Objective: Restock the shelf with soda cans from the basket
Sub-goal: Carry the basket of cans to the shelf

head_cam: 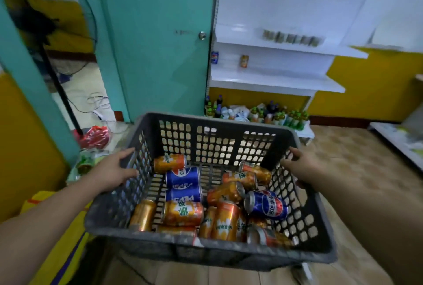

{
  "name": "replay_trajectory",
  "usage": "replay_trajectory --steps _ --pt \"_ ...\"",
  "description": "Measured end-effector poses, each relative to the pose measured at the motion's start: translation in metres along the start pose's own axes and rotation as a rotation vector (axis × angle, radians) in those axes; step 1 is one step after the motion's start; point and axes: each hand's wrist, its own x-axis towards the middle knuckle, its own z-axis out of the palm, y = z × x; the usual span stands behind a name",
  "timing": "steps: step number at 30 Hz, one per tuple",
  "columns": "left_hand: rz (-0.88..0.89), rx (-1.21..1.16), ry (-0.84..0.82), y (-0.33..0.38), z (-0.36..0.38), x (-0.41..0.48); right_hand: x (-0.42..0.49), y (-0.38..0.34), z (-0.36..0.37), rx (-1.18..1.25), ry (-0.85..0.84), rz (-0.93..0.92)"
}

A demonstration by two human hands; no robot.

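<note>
Soda cans lie in a heap on the bottom of the dark basket, in the lower middle of the frame. Most are orange and a few are blue. All of them lie on their sides, with their ends pointing many different ways. None stands up.

The left hand grips the left wall of the basket, with fingers on the rim and the thumb against the holes. The right hand grips the right wall the same way. Both hands are busy, so neither can pick up a can yet.

The white shelf is in the upper right of the frame, past the far wall of the basket and well apart from both hands. One blue can and one orange can stand on it.

The shelf lies ahead and a bit to the right, so the right hand is likely nearer to it. The basket probably needs to go closer first.
</note>
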Motion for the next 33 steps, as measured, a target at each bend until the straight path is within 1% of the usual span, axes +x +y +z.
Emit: replay_trajectory --steps 4,7,12,17,27,33 --pt "0.081 0.001 -0.062 0.05 0.026 0.073 0.05 0.011 -0.024 0.067 0.052 0.084" --pt "0.092 -0.02 -0.116 0.082 0.055 0.126 0.096 0.018 -0.043 0.075 0.074 0.13" --pt "0.112 -0.036 -0.143 0.13 0.106 0.201 0.16 0.025 -0.074 0.096 0.103 0.156" --pt "0.168 -0.003 -0.23 0.18 0.135 0.278 0.216 0.026 -0.101 0.074 0.161 0.202" --pt "0.279 0.09 -0.439 0.276 0.215 0.471 0.334 0.021 -0.125 0.151 0.251 0.414" --pt "0.398 0.159 -0.492 0.35 0.269 0.55 0.381 0.035 -0.146 0.23 0.282 0.513"
